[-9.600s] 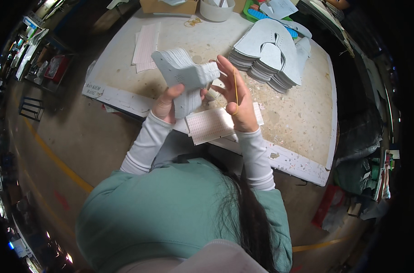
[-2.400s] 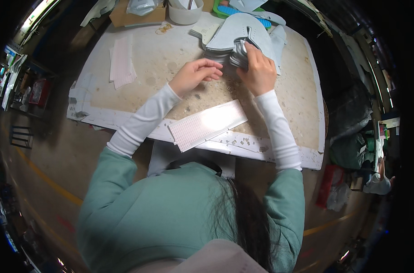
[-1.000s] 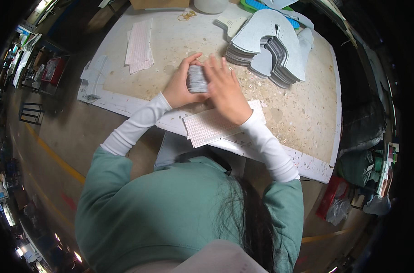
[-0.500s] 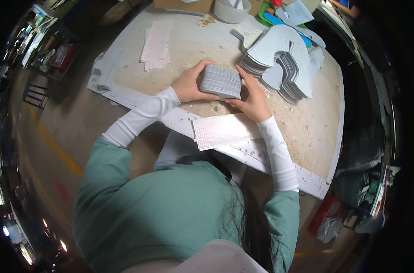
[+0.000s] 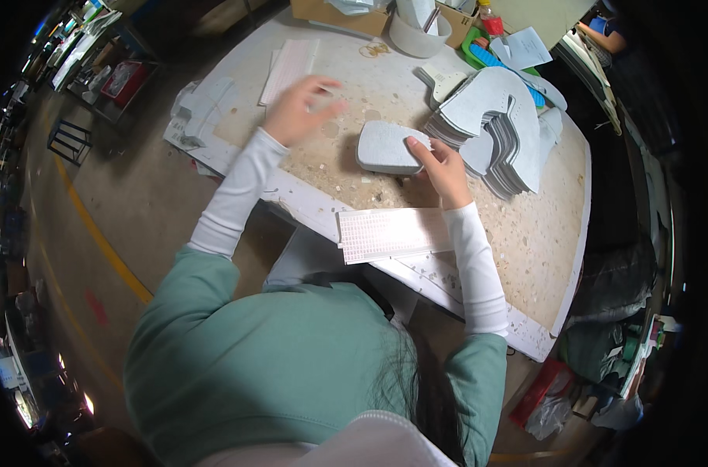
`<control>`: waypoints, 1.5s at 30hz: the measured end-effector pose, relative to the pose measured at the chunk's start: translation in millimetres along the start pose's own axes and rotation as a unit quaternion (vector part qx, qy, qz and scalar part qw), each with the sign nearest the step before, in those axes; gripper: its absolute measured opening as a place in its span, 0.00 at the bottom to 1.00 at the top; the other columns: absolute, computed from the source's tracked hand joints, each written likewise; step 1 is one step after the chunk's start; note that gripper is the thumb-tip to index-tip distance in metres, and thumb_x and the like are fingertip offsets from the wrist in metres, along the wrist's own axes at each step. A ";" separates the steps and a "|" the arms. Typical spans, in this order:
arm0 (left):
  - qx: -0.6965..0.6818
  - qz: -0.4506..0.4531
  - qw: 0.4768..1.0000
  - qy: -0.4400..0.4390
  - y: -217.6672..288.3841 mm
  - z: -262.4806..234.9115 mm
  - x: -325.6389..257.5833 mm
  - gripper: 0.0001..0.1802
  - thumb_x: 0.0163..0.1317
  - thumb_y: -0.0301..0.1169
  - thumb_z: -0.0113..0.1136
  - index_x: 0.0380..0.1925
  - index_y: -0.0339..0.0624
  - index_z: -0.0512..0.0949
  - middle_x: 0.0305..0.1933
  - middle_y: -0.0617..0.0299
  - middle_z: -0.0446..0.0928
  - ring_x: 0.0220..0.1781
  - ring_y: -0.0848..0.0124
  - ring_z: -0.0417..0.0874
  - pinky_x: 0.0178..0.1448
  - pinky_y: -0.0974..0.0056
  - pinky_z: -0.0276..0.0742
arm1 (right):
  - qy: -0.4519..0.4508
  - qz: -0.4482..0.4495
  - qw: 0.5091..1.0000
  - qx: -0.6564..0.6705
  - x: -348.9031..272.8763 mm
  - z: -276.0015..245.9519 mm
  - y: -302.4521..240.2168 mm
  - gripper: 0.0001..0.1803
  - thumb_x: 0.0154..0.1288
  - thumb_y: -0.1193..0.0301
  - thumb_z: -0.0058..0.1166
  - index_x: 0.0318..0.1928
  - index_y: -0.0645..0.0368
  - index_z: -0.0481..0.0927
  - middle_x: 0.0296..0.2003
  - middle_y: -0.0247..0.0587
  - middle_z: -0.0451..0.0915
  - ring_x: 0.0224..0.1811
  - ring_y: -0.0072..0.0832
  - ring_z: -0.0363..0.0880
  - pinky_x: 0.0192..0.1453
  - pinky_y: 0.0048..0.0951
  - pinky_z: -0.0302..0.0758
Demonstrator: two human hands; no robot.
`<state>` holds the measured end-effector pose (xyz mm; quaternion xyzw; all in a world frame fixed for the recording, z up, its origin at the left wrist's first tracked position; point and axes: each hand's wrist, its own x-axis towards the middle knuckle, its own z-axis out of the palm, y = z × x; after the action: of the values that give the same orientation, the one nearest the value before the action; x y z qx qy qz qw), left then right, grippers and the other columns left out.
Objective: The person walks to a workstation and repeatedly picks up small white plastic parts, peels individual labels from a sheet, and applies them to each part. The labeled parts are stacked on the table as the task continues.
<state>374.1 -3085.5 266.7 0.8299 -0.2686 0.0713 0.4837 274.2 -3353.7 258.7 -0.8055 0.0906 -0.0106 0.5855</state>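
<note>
The right hand is gripping a neat stack of light grey cut pieces by its right end, the thumb pressing on the flat top and the fingers curling round the far right edge. The stack is sitting over the middle of the worktable; whether it is touching the surface, I cannot tell. Half a second ago both hands were clasping it with its layered edges facing up; now its broad face is showing upward and only the right hand is holding it.

The left hand is hovering, blurred, well to the left of the stack, its thumb and fingers parted and holding nothing that shows. It is covering the near end of some printed paper sheets, though contact is unclear.

Another printed sheet is lying along the near edge, the right sleeve crossing over its right end, as in the earlier view. The tall pile of curved grey pieces is standing at the far right, beside the right hand, unchanged. Yellow rubber bands are lying at the far side, just left of a white tub.
</note>
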 end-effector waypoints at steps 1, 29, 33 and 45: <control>0.077 0.019 0.993 0.090 -9.5 -12.8 3.1 0.18 0.60 0.38 0.65 0.47 0.44 0.78 0.50 0.59 0.79 0.49 0.65 0.81 0.52 0.60 0.77 | 0.000 0.019 1.000 -0.015 1.7 0.3 -0.9 0.39 0.59 0.45 0.61 0.51 0.74 0.78 0.30 0.44 0.82 0.27 0.23 0.79 0.31 0.23 0.75; -0.169 0.040 0.953 0.249 71.9 -57.0 -33.0 0.11 0.66 0.23 0.56 0.46 0.29 0.79 0.37 0.58 0.83 0.29 0.79 0.82 0.34 0.77 0.75 | 0.204 -0.333 0.898 -0.202 -80.4 -54.4 -74.8 0.11 0.62 0.80 0.55 0.44 0.60 0.85 0.36 0.40 0.85 0.36 0.24 0.84 0.44 0.24 0.79; -0.260 -0.006 0.957 0.132 103.4 -20.6 -56.3 0.11 0.65 0.24 0.57 0.46 0.31 0.79 0.38 0.59 0.83 0.27 0.81 0.80 0.31 0.77 0.73 | 0.231 -0.453 0.821 -0.259 -93.6 -46.0 -90.0 0.12 0.54 0.80 0.60 0.41 0.57 0.85 0.34 0.37 0.82 0.37 0.32 0.81 0.43 0.30 0.77; -0.386 -0.198 0.889 -0.146 66.8 50.4 -86.2 0.10 0.67 0.27 0.56 0.44 0.34 0.81 0.36 0.66 0.81 0.30 0.84 0.76 0.35 0.79 0.71 | 0.007 -0.342 0.914 -0.217 -74.7 -0.3 -15.9 0.08 0.58 0.68 0.63 0.38 0.51 0.84 0.34 0.32 0.81 0.44 0.32 0.77 0.54 0.35 0.65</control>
<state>259.6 -3121.4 258.8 0.6149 -0.1725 -0.2575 0.7251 202.9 -3337.4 280.5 -0.8943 -0.1863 -0.1956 0.3567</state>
